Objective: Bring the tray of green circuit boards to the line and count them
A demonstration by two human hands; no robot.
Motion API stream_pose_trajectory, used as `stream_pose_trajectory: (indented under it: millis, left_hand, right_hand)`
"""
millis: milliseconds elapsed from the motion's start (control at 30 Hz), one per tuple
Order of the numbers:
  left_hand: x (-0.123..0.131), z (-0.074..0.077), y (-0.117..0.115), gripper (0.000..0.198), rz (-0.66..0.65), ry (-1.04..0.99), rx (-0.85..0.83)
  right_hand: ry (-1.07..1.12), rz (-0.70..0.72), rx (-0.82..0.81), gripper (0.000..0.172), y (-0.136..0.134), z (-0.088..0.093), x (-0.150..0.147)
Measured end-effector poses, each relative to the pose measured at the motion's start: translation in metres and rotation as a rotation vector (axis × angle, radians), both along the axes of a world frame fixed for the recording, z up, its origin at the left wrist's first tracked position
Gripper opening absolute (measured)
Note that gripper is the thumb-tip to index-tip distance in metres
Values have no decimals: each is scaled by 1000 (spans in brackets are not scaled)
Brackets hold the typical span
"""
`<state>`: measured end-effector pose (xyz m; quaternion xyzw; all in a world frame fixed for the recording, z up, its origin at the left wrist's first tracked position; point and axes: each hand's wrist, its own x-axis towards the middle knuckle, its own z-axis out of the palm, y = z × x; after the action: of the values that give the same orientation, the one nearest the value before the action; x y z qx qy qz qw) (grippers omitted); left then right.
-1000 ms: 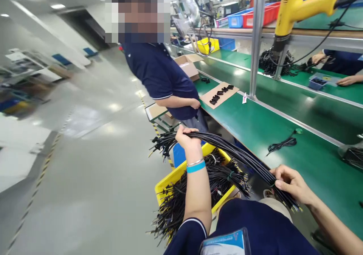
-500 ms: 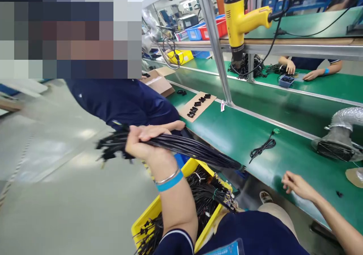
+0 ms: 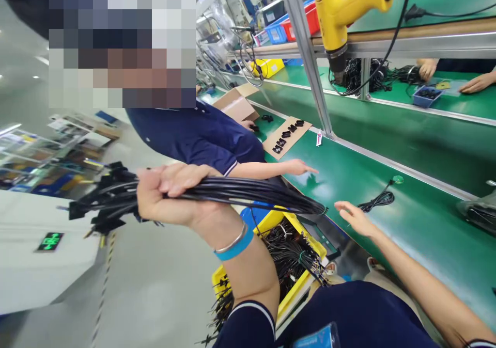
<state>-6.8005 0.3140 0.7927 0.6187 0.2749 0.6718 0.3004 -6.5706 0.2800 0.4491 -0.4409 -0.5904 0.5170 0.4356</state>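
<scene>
My left hand [image 3: 174, 190] is closed round a bundle of black cables [image 3: 256, 190], held level above the yellow crate. Black connectors [image 3: 106, 198] and loose wire ends stick out past the wrist side to the left. The looped end of the bundle reaches right, close to my right hand [image 3: 354, 219]. That hand is open with its fingers stretched out, above the edge of the green table and apart from the bundle. Just beyond it lies a coiled black cable [image 3: 377, 201] on the table.
A yellow crate [image 3: 298, 296] full of black cables stands below my left arm. A co-worker's arm [image 3: 267, 169] reaches over the green table [image 3: 426, 229]. Cardboard with black parts [image 3: 289, 137] lies behind it. A yellow heat gun [image 3: 335, 17] hangs overhead; another person's hands [image 3: 478, 82] work opposite.
The cable bundle has moved left and a little up in my left hand. My right hand has moved left toward the bundle's looped end. The co-worker's hand now extends over the table.
</scene>
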Motion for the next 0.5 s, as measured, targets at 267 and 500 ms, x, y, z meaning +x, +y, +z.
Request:
stream_pose_trajectory:
  millis: [267,500]
  left_hand:
    - [41,-16,-47,32,-70,-275,-177]
    - [53,-26,-62,23,24,-175,-189]
  right_hand:
    - [170,161,-281,32,-26,-12,-53]
    - [186,519,-497,20,-56,3,-53]
